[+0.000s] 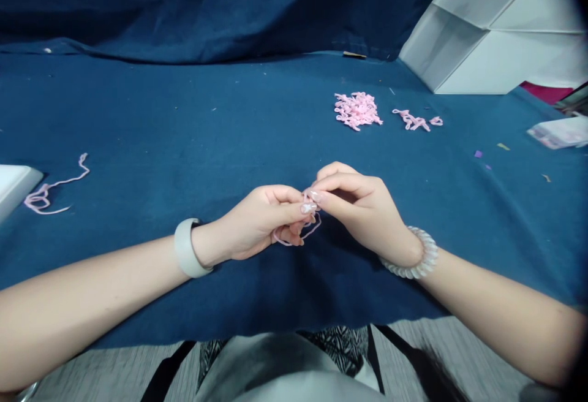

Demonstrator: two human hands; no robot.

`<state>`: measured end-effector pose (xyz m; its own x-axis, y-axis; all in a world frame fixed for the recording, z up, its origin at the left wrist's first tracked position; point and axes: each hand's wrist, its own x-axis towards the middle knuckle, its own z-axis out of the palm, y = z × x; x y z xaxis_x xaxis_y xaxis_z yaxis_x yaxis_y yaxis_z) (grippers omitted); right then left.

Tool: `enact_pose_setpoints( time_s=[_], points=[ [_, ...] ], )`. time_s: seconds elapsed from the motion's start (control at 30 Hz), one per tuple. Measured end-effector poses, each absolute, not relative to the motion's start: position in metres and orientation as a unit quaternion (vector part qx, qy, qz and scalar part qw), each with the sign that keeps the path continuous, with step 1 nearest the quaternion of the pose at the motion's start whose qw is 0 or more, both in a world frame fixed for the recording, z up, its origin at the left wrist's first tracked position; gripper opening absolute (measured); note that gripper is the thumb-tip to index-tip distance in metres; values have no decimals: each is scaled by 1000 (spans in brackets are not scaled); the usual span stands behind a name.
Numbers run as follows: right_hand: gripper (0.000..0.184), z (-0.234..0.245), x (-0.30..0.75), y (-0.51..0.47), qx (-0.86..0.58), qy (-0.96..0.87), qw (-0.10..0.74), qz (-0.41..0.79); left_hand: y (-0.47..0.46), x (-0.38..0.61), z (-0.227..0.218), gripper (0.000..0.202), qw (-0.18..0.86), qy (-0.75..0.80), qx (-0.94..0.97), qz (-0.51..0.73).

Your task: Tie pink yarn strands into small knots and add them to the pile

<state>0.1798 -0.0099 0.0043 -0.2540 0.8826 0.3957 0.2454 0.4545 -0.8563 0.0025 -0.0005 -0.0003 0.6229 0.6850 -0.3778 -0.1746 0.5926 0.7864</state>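
Note:
Near the front of the blue-covered table, my two hands meet fingertip to fingertip. Pink yarn [313, 225] hangs in a loose loop below the fingers. My left hand [271, 218] pinches the yarn between thumb and forefinger, its other fingers curled behind the strand. From the other side, my right hand [351, 200] pinches the same yarn at its upper part with thumb and fingertips. The bit right between the fingertips is mostly covered. Further back lie a heap of small pink yarn loops [357, 111] and, to its right, a smaller group of pink loops [414, 121].
A loose pink yarn strand [43, 193] lies at the left beside a white box-like object [16, 184]. White stacked bins [478, 62] stand at the back right. A clear packet [558, 132] and small scraps [478, 154] lie on the right. A blue curtain [184, 10] hangs behind.

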Motion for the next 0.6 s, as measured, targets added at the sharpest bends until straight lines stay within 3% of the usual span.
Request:
enact_pose_setpoints(
  time_s=[0.27, 0.6],
  points=[
    [5, 6, 181, -10, -401, -727, 446, 335, -2, 4, 1, 23, 810, 359, 384, 260],
    [6, 6, 179, -9, -385, -705, 429, 413, -1, 2, 0, 23, 823, 325, 398, 245]
  ],
)
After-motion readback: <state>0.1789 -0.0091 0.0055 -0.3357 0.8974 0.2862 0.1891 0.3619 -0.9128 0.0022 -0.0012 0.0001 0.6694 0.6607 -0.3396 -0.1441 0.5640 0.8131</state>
